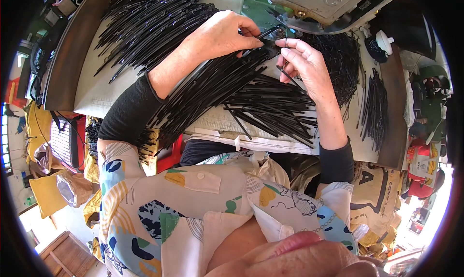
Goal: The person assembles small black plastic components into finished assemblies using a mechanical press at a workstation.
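Observation:
My left hand (220, 35) is closed, its thumb and fingers pinching a thin black strand (267, 33) just below the machine's metal head. Whether that strand is wire or tubing I cannot make out. Close by on the right, my right hand (311, 69) is also closed, with another thin black strand (288, 75) between its fingers, slanting down toward the palm. Both sets of fingertips are near a small metal part (278, 32) of the green machine (253, 6). Under my wrists lies a long bundle of similar black strands (208, 91).
A large pile of black strands (145, 26) covers the table's left, with a loose heap (270, 105) at the front edge. A tangled dark mass (338, 59) lies right of my right hand, and a small bundle (374, 108) farther right. The machine's metal housing (321, 1) overhangs the table.

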Demonstrator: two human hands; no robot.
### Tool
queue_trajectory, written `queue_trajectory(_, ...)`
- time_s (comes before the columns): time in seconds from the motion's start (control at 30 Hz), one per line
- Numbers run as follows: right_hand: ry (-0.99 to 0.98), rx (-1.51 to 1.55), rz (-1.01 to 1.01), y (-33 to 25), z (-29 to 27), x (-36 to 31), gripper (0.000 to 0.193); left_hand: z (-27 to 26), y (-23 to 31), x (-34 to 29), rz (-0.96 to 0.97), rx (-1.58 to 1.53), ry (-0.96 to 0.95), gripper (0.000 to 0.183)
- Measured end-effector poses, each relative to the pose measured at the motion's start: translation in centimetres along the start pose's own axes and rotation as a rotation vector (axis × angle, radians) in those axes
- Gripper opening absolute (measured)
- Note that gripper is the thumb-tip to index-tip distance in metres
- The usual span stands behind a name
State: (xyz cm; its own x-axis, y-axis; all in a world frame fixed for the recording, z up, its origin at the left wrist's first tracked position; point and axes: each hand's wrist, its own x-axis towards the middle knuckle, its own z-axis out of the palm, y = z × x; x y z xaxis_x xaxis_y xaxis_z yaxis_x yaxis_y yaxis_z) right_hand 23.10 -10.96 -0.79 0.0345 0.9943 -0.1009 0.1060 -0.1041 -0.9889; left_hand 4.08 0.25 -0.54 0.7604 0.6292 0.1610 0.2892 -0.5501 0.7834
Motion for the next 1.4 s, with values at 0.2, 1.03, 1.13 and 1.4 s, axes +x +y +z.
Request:
queue_trajectory(0.2,-0.001,0.003,0.002,0.0,0.0,0.2,0.031,0.0,0.0,0.1,-0.012,-0.009,-0.011,0.027)
queue_trajectory(1.03,-0.272,-0.037,0.07,-0.6,0.9,-0.6,0.028,-0.4,1.1,-0.3,-0.17,-0.346,-0.175,0.025)
queue_trajectory(1.13,-0.352,-0.02,0.022,-0.2,0.9,-0.5,0.024,-0.2,1.5,-0.4,-0.203,-0.321,-0.25,0.024)
queue_trajectory(1.4,-0.199,0.096,0.005,1.5,-0.7,-0.1,0.023,0.9,1.5,0.1,-0.301,-0.269,-0.315,0.021)
